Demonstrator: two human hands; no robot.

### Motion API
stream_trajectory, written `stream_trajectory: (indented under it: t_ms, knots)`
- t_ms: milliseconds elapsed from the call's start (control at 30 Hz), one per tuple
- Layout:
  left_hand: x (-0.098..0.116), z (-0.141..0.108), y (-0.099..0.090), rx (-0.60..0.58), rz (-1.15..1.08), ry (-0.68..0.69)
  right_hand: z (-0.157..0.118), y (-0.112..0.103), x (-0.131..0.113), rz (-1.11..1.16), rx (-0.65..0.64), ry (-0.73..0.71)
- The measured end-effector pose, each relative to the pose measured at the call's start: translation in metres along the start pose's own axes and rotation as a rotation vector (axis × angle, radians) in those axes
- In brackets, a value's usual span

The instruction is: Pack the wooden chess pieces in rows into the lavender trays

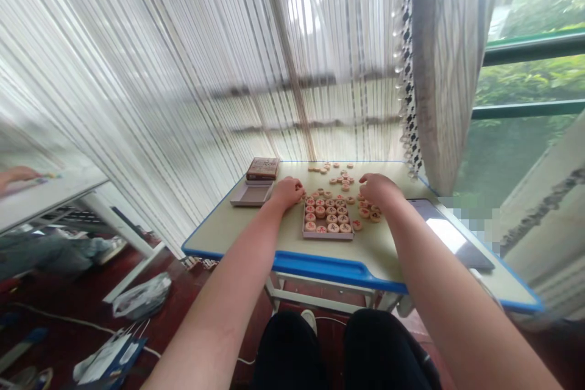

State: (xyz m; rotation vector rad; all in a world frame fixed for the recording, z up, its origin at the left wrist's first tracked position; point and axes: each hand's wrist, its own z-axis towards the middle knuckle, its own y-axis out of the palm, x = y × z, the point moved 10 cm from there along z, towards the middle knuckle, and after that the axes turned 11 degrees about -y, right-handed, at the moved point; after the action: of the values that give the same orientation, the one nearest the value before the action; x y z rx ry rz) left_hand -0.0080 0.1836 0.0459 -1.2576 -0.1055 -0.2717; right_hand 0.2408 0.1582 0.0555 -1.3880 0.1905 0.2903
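On the desk in front of me stands a shallow box [328, 235] with rows of round wooden Chinese chess pieces [333, 228], marked in red and dark characters. My left hand [287, 191] is at the box's far left corner. Its fingers are curled down beside a loose piece, and what they hold, if anything, is hidden. My right hand [381, 189] hovers over a cluster of loose chess pieces [364, 212] right of the box. Its fingers are bent together, and their grip is too small to make out. More loose pieces [345, 181] lie scattered between and beyond my hands.
A shallow tray or lid [251, 194] and a brown printed box [262, 169] sit at the desk's back left. A tablet-like device [450, 234] lies on the right. Behind hangs a string curtain [228, 61]. Another person's hand [21, 175] shows at a neighbouring table [68, 192].
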Motion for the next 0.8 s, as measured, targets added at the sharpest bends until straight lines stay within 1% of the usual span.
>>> stream_trajectory:
  t_ms: [67, 167, 267, 467, 567, 700, 733, 800]
  knots:
    - [0.000, 0.000, 0.000, 0.010, -0.017, 0.009, 0.005, 0.008, 0.013, -0.026, -0.028, 0.033]
    - [-0.001, 0.000, -0.001, 0.035, -0.049, 0.019, 0.007, 0.020, 0.020, -0.015, -0.087, 0.059]
    - [-0.001, 0.000, 0.000, 0.026, -0.061, 0.029, 0.009, 0.028, 0.020, 0.010, -0.118, 0.052]
    - [0.000, -0.003, -0.001, -0.004, -0.056, 0.014, 0.014, 0.036, 0.012, 0.056, -0.144, -0.046]
    - [-0.001, -0.003, -0.001, -0.001, -0.072, 0.012, 0.018, 0.039, 0.015, 0.107, -0.106, -0.055]
    - [-0.005, -0.001, -0.002, 0.023, -0.121, -0.033, 0.023, 0.032, 0.018, 0.115, 0.036, -0.067]
    - [-0.006, 0.000, -0.003, 0.034, -0.132, -0.045, 0.023, 0.031, 0.017, 0.109, 0.043, -0.072]
    - [-0.009, 0.000, -0.004, 0.050, -0.148, -0.073, 0.021, 0.034, 0.013, 0.118, -0.006, -0.083]
